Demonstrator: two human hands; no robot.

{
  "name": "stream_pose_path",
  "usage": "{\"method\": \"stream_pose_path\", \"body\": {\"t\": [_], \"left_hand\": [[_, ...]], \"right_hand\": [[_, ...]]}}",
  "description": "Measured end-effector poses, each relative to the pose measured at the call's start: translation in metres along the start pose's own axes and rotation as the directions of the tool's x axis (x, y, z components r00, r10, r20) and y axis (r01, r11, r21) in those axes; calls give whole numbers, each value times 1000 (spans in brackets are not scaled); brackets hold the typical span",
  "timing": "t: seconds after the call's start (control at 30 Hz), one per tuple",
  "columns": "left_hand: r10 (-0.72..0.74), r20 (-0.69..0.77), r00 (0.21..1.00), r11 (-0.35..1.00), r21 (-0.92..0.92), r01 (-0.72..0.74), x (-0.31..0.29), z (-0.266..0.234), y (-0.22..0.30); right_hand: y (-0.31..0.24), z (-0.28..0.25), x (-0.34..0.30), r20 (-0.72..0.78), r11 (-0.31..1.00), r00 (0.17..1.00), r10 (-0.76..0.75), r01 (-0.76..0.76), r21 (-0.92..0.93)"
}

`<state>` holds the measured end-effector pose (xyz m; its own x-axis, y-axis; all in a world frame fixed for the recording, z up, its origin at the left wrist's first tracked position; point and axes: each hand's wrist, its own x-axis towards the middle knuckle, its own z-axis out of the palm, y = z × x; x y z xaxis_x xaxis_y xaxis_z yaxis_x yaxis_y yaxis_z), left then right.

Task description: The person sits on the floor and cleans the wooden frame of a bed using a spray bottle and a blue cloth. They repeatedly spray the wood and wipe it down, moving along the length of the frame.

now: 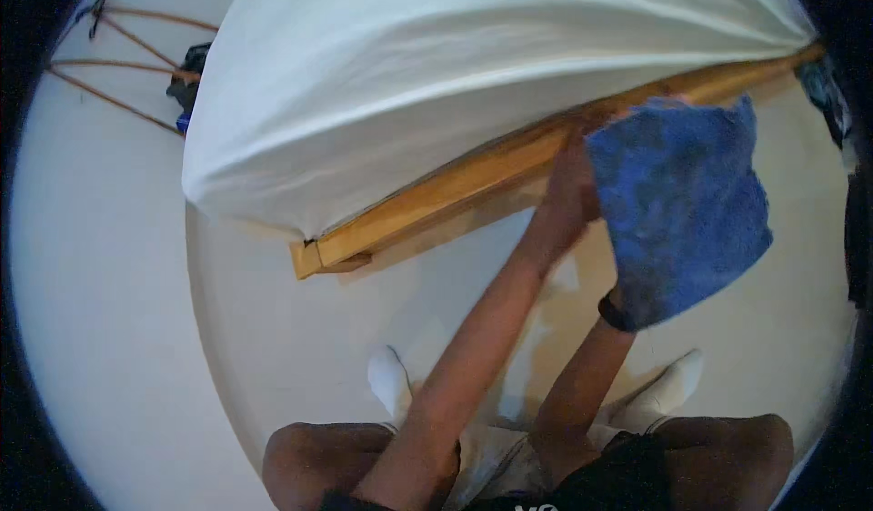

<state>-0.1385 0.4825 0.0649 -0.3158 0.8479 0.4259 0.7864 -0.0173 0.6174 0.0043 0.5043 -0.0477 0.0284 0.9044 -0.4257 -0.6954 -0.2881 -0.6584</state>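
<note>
A blue cloth (pixel 682 206) with ragged edges and darker blotches is held up in front of the bed's side, nearly spread flat. My right hand is behind it, holding it up; the cloth covers the fingers, and only the wrist with a dark band (pixel 615 313) shows below. My left hand (pixel 575 179) reaches to the cloth's left edge, close to the wooden bed rail (pixel 482 170). Its fingers are blurred and partly hidden, so whether they grip the cloth or touch the rail is unclear.
A white-sheeted mattress (pixel 391 65) rests on the bed frame, whose corner post (pixel 307 258) juts out at left. Beneath me is pale floor (pixel 291 347), with my feet in white socks (pixel 389 379). An orange-rod rack (pixel 136 65) with dark items stands beyond the bed. Dark fabric (pixel 826 97) lies at far right.
</note>
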Motion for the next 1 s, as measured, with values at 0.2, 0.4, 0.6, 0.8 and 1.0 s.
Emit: {"method": "stream_pose_path", "body": {"t": [0.2, 0.4, 0.6, 0.8, 1.0], "left_hand": [[-296, -285, 912, 928, -310, 205, -92, -14, -8], [-724, 0, 690, 274, -918, 288, -184, -36, 6], [-773, 257, 580, 72, -873, 483, -215, -88, -18], [-832, 312, 459, -136, -917, 376, -251, -140, 25], [-891, 271, 364, -217, -959, 183, -292, -232, 30]], "right_hand": [[61, 26, -118, 119, 960, 973, 198, -168, -222], [107, 42, -220, 196, 874, 938, 285, -171, -455], [133, 68, -280, 247, 764, 874, 420, -193, -616], [105, 114, -369, 357, 730, 858, 369, -30, -683], [76, 184, -435, 564, 662, 767, 308, 253, -706]]}}
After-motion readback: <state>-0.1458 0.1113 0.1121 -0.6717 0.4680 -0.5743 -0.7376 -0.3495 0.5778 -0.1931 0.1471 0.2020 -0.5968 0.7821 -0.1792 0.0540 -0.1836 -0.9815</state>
